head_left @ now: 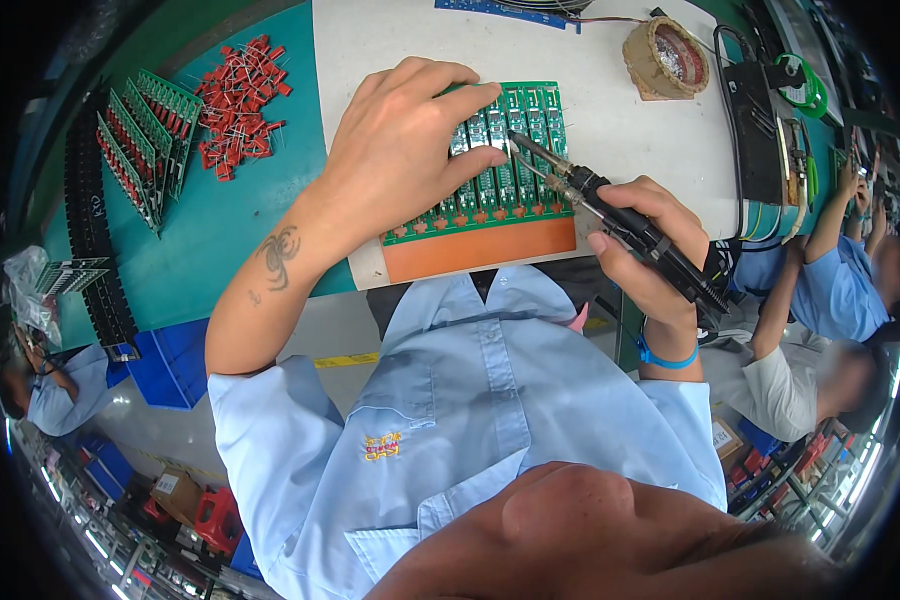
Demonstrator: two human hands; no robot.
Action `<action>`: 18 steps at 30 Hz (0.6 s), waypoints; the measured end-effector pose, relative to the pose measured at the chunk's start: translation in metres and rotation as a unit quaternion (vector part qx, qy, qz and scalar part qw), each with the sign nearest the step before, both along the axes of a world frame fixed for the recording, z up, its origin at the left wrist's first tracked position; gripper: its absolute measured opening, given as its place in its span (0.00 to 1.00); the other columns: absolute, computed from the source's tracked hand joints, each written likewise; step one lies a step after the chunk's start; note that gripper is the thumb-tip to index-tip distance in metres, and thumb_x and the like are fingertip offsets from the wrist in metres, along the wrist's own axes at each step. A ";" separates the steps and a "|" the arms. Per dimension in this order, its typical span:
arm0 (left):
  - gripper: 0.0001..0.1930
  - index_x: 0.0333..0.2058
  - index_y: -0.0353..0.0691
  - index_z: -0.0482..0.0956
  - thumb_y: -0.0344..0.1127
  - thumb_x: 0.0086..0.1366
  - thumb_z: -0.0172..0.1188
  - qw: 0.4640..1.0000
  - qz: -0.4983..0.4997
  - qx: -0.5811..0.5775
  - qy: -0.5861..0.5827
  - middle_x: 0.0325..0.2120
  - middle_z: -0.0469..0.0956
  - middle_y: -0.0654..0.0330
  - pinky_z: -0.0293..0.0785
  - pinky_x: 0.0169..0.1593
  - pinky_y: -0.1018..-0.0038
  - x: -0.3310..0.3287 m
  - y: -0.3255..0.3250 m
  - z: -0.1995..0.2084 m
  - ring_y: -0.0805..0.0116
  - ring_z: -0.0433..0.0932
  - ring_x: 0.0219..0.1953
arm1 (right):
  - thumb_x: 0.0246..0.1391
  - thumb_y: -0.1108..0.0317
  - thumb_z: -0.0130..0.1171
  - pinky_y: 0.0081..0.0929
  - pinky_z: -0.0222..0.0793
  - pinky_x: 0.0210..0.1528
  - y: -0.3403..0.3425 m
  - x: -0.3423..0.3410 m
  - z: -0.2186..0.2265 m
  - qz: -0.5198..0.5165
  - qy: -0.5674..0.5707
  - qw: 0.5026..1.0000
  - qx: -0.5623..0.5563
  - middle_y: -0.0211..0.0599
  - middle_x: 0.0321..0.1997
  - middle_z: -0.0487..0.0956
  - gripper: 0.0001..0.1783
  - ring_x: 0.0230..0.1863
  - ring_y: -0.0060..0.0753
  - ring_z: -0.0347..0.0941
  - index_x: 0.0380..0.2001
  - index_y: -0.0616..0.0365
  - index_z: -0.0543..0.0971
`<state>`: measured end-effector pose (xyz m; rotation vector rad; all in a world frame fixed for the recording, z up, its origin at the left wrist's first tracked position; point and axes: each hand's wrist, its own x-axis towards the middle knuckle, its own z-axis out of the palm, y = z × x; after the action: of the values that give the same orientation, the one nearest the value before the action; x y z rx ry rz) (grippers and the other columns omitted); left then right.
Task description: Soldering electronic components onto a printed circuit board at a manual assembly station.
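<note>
A green panel of several joined circuit boards point(520, 190) lies on an orange-brown plate point(480, 250) in front of me. My left hand point(400, 130) rests over the panel's left part with its fingers stretched out. Its index finger and thumb are apart, both touching the boards. In my right hand point(660, 225) is a black soldering iron point(640, 230) with a thin metal guide along its front. The iron slants up to the left, and its tip is at the upper middle of the panel; whether it touches a joint I cannot tell.
Red components with wire leads point(240, 100) are heaped on the green mat point(270, 210). Upright circuit boards point(155, 140) stand beside a black slotted rack point(95, 220). A round tan pot point(660, 60), a black unit point(755, 130) and a green spool point(805, 88) are right. Co-workers sit both sides.
</note>
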<state>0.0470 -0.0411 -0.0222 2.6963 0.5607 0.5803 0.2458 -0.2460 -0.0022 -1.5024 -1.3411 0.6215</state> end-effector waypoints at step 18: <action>0.22 0.51 0.41 0.87 0.42 0.59 0.76 1.000 -0.013 0.004 0.002 0.50 0.83 0.62 0.74 0.58 0.64 -0.002 0.002 -0.001 0.61 0.80 0.53 | 0.40 0.79 0.72 0.24 0.71 0.37 -0.017 0.004 -0.003 -0.022 0.017 0.999 0.042 0.44 0.38 0.85 0.24 0.32 0.32 0.76 0.46 0.65 0.85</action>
<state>0.0450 -0.0395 -0.0228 2.7078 0.5250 0.5725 0.2502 -0.2634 -0.0055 -1.4432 -1.2891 0.5546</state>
